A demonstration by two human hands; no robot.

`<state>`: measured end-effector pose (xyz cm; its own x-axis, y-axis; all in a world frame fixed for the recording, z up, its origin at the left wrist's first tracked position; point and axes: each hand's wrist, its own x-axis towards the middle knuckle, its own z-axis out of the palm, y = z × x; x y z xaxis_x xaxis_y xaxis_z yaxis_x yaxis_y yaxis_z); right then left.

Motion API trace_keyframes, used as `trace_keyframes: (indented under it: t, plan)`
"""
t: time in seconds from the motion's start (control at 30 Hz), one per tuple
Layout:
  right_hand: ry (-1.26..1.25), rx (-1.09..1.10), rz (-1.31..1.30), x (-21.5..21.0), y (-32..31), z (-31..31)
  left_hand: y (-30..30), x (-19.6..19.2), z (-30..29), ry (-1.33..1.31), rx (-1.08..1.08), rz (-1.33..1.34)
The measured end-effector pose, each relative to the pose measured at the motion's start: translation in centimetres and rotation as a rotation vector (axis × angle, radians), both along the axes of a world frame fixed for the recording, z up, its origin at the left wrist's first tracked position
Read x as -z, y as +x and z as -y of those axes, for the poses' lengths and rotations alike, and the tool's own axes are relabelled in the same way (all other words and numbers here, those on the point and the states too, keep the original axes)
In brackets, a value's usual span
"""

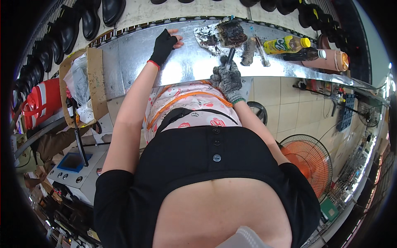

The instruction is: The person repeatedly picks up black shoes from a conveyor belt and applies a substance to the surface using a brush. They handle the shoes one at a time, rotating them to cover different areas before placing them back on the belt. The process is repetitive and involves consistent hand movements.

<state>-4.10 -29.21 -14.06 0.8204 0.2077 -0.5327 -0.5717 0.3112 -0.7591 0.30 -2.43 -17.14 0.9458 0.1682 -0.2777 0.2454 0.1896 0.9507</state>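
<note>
My left hand, in a black glove with bare fingertips, rests on the metal worktop. Its fingers are apart and nothing shows in them. A dirty grey knitted glove covers my right hand at the worktop's near edge. That hand is closed around a dark-handled tool pointing away from me. The tool's far end meets a blackened, crusted pad, so its tip cannot be made out. Beneath the pad lies a white sheet smeared with black. A patterned pink apron covers my lap.
Right of the pad lie a grime-covered roll, a yellow-labelled bottle, a dark bottle and a pink tumbler. Black shoes line the far side. A cardboard box stands left; an orange fan stands right.
</note>
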Motion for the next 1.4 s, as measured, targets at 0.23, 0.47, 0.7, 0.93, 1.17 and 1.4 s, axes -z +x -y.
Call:
trace_keyframes:
  t: [0.23,0.47,0.7,0.93,1.17,1.4]
  plan:
    - [-0.037,-0.030,0.029,0.0,-0.4,0.4,-0.8,0.0,0.3,0.002,0.003,0.013]
    - [-0.135,-0.095,0.088,0.5,-0.9,1.0,-1.7,-0.2,0.7,0.012,-0.007,-0.002]
    - [-0.345,-0.212,0.088,-1.9,-1.4,0.1,-2.2,0.2,1.0,-0.063,-0.068,-0.006]
    - [-0.540,-0.446,0.388,2.1,1.4,-2.4,-1.2,0.4,0.1,-0.149,-0.282,0.008]
    - [-0.477,-0.509,0.390,0.6,4.6,-6.3,3.3,-1.1,-9.4,0.169,-0.521,-0.060]
    - [-0.969,-0.694,1.025,1.3,4.5,-6.1,10.9,-0.9,-25.1,1.123,-0.871,0.216]
